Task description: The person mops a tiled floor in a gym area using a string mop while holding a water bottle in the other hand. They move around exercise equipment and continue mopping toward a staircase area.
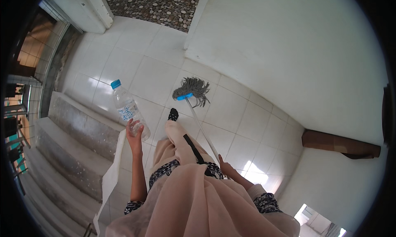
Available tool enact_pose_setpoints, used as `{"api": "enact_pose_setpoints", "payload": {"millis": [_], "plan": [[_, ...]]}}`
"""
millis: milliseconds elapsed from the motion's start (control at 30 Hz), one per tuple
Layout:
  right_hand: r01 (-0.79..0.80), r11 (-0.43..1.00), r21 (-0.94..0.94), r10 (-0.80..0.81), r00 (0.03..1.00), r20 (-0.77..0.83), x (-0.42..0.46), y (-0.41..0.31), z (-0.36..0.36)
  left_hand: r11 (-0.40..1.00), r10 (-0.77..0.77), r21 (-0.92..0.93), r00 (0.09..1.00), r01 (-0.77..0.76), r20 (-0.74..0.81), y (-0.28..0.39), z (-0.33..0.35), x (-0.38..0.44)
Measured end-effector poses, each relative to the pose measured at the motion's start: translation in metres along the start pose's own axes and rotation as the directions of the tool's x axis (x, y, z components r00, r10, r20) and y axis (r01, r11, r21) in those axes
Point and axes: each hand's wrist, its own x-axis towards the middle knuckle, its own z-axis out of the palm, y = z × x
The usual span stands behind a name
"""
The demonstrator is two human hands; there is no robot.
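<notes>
My left hand grips a clear plastic bottle near its base. The bottle tilts, its blue cap pointing up and left in the view, and a blue-patterned label wraps its middle. Around the pale handle of a string mop my right hand is closed, at my right hip. The handle runs forward to a blue mop clamp. From it the grey mop strands spread over the white floor tiles, just ahead of my foot in a black sock.
Concrete steps go down on my left, beside the tiled landing. A white wall borders the floor on the right. Pebbled paving lies beyond an opening ahead. A brown panel sticks out at the right.
</notes>
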Motion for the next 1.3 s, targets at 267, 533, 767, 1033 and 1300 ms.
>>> {"api": "enact_pose_setpoints", "payload": {"millis": [267, 533, 767, 1033, 1300], "plan": [[0.128, 0.951, 0.28, -0.135, 0.991, 0.006, 0.154, -0.153, -0.165, 0.999, 0.047, 0.011, 0.997, -0.046, -0.058, 0.022, -0.012, 0.039], [0.224, 0.173, 0.959, -0.34, 0.928, -0.155, 0.204, -0.268, -0.264, 0.995, 0.089, 0.064, 0.988, -0.082, -0.127, 0.057, -0.043, 0.072], [0.105, 0.405, 0.908, -0.183, 0.983, -0.031, 0.16, -0.135, -0.129, 0.994, 0.088, 0.069, 0.99, -0.081, -0.112, 0.075, -0.034, 0.098], [-0.101, 0.76, 0.642, 0.077, 0.995, 0.066, -0.028, -0.067, -0.031, 1.0, -0.003, -0.009, 1.0, 0.003, -0.006, 0.066, -0.017, 0.122], [0.129, 0.918, 0.375, -0.043, 0.973, -0.229, 0.063, -0.156, -0.121, 0.999, 0.031, -0.026, 0.997, -0.033, -0.075, 0.082, -0.045, 0.147]]}}
